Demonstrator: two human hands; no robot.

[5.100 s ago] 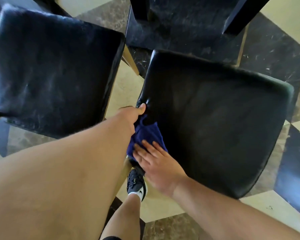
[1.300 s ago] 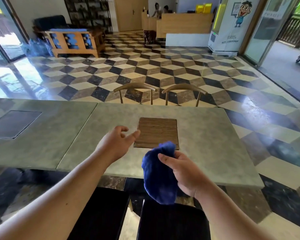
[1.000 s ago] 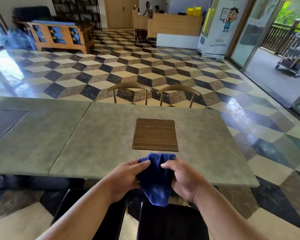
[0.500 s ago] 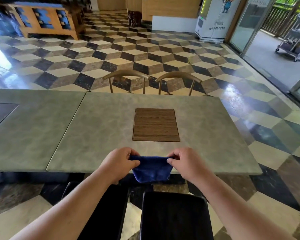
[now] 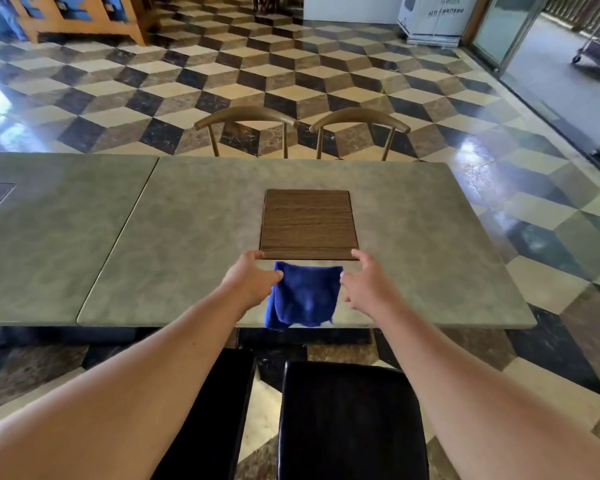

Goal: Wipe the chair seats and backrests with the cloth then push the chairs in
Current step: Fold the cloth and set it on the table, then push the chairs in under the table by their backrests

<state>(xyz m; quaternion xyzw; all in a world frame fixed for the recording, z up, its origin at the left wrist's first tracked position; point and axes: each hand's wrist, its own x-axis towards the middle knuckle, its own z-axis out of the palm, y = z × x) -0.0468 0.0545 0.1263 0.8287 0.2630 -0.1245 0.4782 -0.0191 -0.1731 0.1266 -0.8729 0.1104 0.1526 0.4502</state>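
Note:
A blue cloth (image 5: 303,296) lies on the grey table (image 5: 187,237) by its near edge, its lower hem drooping slightly past the edge. My left hand (image 5: 250,280) is at the cloth's left corner, thumb touching it and forefinger lifted. My right hand (image 5: 364,284) sits by the right corner with fingers spread, holding nothing. Below the table edge are two black chair seats, one to the right (image 5: 352,420) and one to the left (image 5: 215,410), partly hidden by my forearms.
A brown wooden panel (image 5: 308,223) is set in the tabletop just beyond the cloth. Two chairs with curved wooden backrests (image 5: 245,116) (image 5: 359,117) stand at the far side. A second table (image 5: 49,220) adjoins on the left. Checkered floor extends around.
I rose from the chair seat and faced the table. Both hands stretched the cloth, moved it forward onto the tabletop, and my fingers have opened off its corners.

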